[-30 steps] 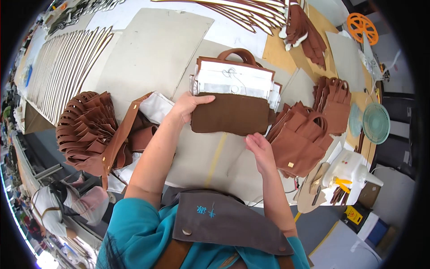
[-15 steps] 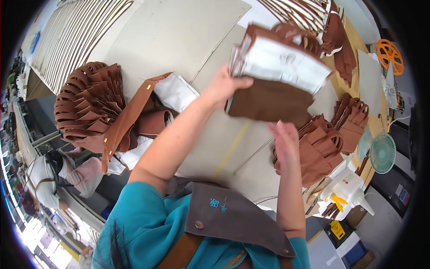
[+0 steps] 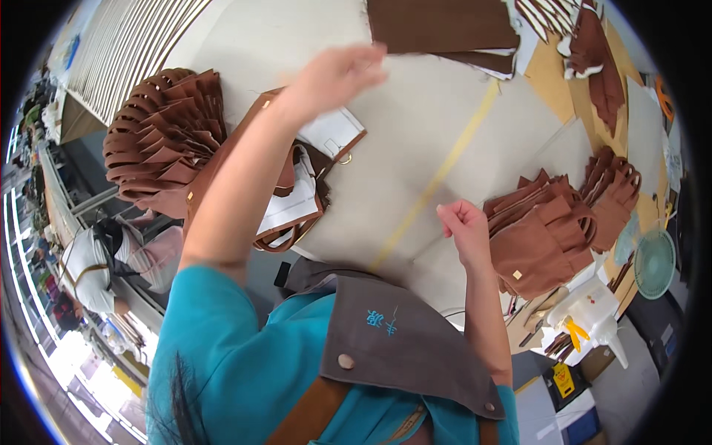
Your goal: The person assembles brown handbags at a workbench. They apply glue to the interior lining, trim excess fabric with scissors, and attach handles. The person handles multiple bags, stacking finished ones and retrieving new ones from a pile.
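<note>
A dark brown fabric or leather bag panel (image 3: 445,28) with white layers beneath lies at the far side of the table, cut off by the picture's upper edge. My left hand (image 3: 334,80), blurred, is beside its near left corner, fingers loosely apart and holding nothing. My right hand (image 3: 466,224) hovers over the right part of the table, fingers curled in and nothing visible in them. A stack of reddish-brown bag pieces with handles (image 3: 538,237) is just right of it. Under my left forearm are bag parts with white lining (image 3: 297,200), partly hidden.
A fanned pile of brown handled pieces (image 3: 167,137) sits at the left. Pale strips (image 3: 141,55) fill the far left. On the right are a green fan (image 3: 654,263), a white container (image 3: 586,304) and a yellow-handled tool (image 3: 575,334). Another person (image 3: 93,263) is beyond the left edge.
The brown and white bundle has left my left hand and now lies farther off on the table. My left hand has moved up and left; my right hand has curled its fingers.
</note>
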### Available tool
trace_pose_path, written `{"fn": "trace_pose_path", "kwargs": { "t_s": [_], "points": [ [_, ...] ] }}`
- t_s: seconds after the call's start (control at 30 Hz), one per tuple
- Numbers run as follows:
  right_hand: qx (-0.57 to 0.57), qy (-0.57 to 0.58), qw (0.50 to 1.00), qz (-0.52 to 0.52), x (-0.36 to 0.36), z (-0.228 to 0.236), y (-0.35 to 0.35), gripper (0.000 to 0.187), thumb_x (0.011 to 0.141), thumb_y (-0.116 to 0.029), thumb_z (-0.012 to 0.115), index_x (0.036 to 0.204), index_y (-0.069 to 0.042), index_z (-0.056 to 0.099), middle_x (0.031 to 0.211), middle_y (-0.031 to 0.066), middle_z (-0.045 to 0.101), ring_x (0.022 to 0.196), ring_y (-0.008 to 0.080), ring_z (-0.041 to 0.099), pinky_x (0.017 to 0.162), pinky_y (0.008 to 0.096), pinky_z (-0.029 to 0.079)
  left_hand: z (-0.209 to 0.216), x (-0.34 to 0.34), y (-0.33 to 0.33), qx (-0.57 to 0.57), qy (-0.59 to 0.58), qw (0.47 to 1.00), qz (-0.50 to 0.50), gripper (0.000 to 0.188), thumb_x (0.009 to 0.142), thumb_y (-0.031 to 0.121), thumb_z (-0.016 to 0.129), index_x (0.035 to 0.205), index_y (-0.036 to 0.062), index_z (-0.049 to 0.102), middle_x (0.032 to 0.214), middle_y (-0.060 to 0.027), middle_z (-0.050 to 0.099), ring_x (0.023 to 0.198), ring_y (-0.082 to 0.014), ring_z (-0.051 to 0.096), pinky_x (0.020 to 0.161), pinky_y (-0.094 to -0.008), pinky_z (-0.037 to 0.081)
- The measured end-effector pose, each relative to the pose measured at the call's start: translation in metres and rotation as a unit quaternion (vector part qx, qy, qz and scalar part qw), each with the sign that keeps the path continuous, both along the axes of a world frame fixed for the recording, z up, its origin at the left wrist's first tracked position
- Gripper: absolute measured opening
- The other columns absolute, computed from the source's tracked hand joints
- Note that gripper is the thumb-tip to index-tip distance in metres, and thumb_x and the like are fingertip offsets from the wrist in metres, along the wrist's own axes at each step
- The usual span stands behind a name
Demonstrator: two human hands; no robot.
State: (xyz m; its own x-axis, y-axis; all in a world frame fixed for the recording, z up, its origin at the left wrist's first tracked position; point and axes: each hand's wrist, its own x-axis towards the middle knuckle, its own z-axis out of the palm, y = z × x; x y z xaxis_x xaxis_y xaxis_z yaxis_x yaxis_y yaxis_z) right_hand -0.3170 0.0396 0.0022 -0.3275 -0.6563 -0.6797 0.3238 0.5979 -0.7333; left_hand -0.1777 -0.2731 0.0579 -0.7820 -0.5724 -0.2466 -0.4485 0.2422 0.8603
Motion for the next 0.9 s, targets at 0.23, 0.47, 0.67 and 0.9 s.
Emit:
{"fn": "trace_pose_path", "kwargs": {
  "t_s": [0.23,0.47,0.67,0.9],
  "points": [
    [-0.004,0.093,0.995,-0.024,0.009,0.012,0.06,0.03,0.096,-0.026,0.062,0.073,-0.008,0.056,0.06,-0.0055,0.052,0.051,0.0039,0.041,0.047,0.0226,0.032,-0.044,0.08,0.151,-0.108,-0.048,0.991,-0.057,0.042,0.085,0.007,0.067,0.127,0.0056,0.058,0.14,-0.0209,0.047,0.127,-0.0382,0.047,0.104,-0.0412,0.041],
    [-0.035,0.116,0.981,-0.15,-0.002,0.032,0.137,0.015,0.097,-0.016,0.06,0.093,-0.002,0.063,0.085,0.0035,0.066,0.076,0.0102,0.062,0.07,0.0242,0.05,-0.049,0.088,0.147,-0.251,-0.106,0.96,-0.067,0.067,0.085,0.009,0.067,0.143,-0.0022,0.035,0.153,-0.0232,0.029,0.136,-0.0402,0.035,0.111,-0.0435,0.032],
    [-0.029,0.119,0.963,-0.242,-0.001,0.03,0.196,0.016,0.095,-0.01,0.061,0.105,0.002,0.063,0.09,0.0064,0.068,0.08,0.0119,0.065,0.074,0.0272,0.054,-0.08,0.095,0.095,-0.325,-0.121,0.938,0.018,0.061,0.089,0.015,0.066,0.14,-0.003,0.039,0.154,-0.0242,0.026,0.137,-0.0414,0.034,0.112,-0.0438,0.032],
    [0.062,0.184,0.901,-0.389,-0.018,0.048,0.232,0.018,0.093,-0.017,0.066,0.083,-0.002,0.066,0.064,0.0002,0.058,0.054,0.0052,0.05,0.049,0.0205,0.04,-0.052,-0.013,0.125,-0.18,0.045,0.983,0.012,0.026,0.092,0.017,0.065,0.111,-0.0009,0.065,0.105,-0.0124,0.066,0.095,-0.0216,0.062,0.088,-0.031,0.047]
  ]
}}
